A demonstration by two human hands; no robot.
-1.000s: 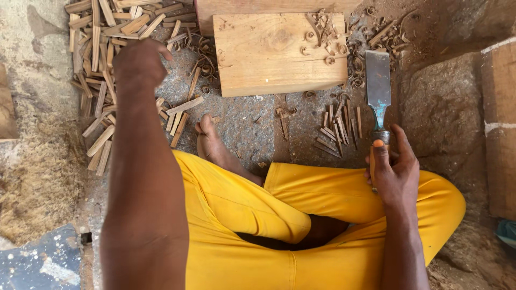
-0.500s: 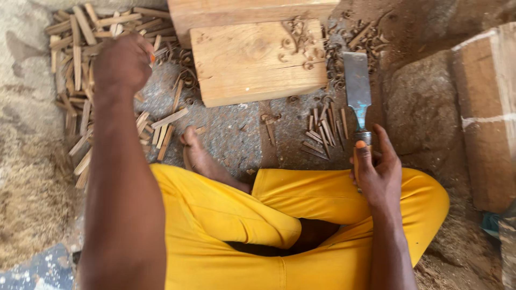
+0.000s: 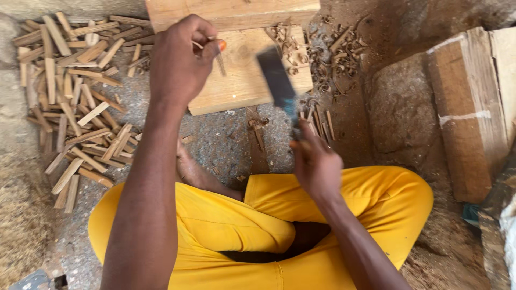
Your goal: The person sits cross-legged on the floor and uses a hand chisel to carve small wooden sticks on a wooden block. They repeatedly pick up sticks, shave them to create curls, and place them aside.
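Note:
My left hand [image 3: 180, 62] pinches a thin wooden stick [image 3: 219, 60] upright over a wooden block [image 3: 244, 88] on the ground in front of me. My right hand [image 3: 317, 164] grips the handle of a broad flat chisel [image 3: 277, 80], whose dark blade is blurred and tilts up and left over the block, close to the stick. I sit cross-legged in yellow trousers [image 3: 226, 225], with a bare foot [image 3: 191, 169] just below the block.
A pile of several short wooden sticks [image 3: 75, 102] lies at the left. Curled shavings [image 3: 328, 59] litter the ground beside the block. A second plank [image 3: 231, 11] lies behind the block. A large timber block [image 3: 473, 107] stands at the right. Sawdust covers the lower left.
My left hand has left the stick pile and come over the block with a thin stick. My right hand has swung the chisel left, its blade now over the block.

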